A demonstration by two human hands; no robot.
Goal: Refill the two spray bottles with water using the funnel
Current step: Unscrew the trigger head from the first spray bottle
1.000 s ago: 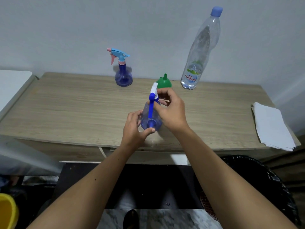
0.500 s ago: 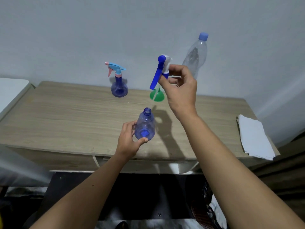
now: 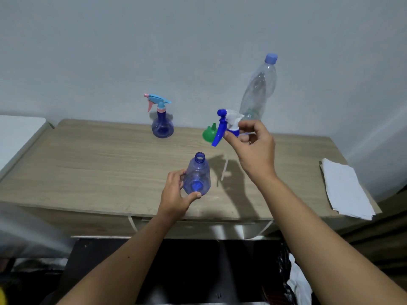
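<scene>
Left hand (image 3: 176,194): wraps the open spray bottle (image 3: 196,178), steadying it upright for the funnel (image 3: 209,133).
Right hand (image 3: 255,148): pinches the removed trigger head (image 3: 226,123), held clear of the neck.

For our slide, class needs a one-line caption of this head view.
Left hand steadies the opened spray bottle on the table while right hand holds its trigger head.

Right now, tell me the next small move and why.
Probably set the blue-and-white sprayer head down on the table. The right hand holds it aloft, clear of the open spray bottle that the left hand steadies; that frees the right hand for the green funnel.
</scene>
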